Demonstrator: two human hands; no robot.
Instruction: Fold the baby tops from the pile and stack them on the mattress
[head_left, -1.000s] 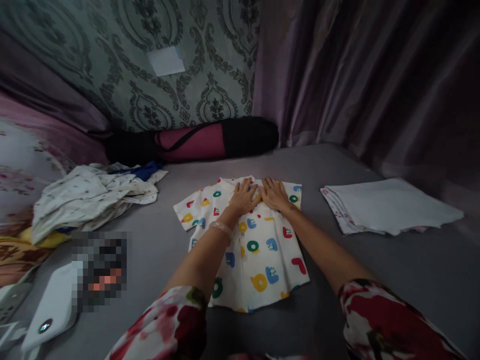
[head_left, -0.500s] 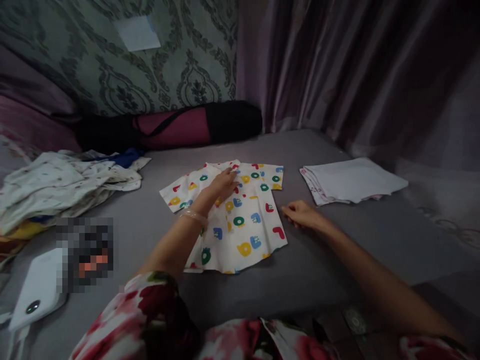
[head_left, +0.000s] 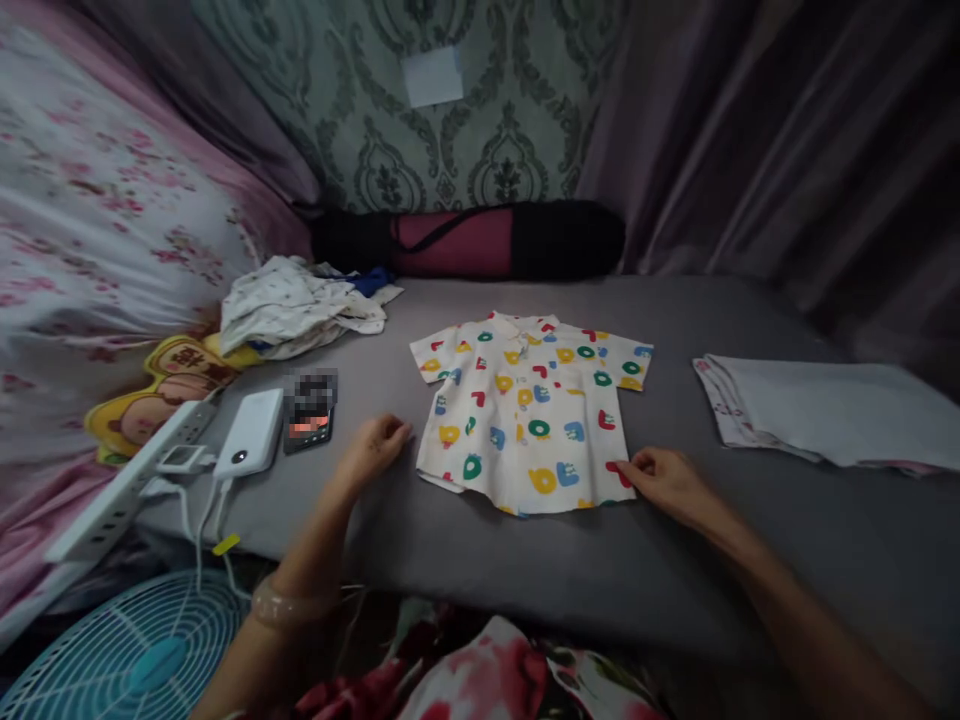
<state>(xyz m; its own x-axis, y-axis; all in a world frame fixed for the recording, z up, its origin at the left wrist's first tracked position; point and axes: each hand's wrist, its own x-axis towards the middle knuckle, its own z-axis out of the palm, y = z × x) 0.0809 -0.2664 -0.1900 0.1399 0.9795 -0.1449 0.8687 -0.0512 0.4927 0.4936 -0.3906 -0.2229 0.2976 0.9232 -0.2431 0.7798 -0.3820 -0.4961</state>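
A white short-sleeved shirt (head_left: 506, 405) with a small collar lies spread flat, its front up, printed with red, yellow, green and blue shapes. At its lower right corner, my right hand (head_left: 667, 482) pinches the hem edge between thumb and fingers. My left hand (head_left: 375, 450), wearing a bracelet on the wrist, hovers just left of the shirt with curled fingers. A small gap separates it from the cloth, and I see nothing in it.
Folded white cloths (head_left: 817, 405) lie at right, and a heap of clothes (head_left: 300, 305) at back left. A phone (head_left: 309, 415), a power bank (head_left: 251, 435) and a power strip (head_left: 127, 490) are left. A fan (head_left: 157, 660) stands below. A long black-and-maroon bag (head_left: 465, 243) lines the wall.
My left hand has left the shirt's upper part and moved to its left side. My right hand has come onto the lower right corner. The shirt lies smoother, and the view has turned left.
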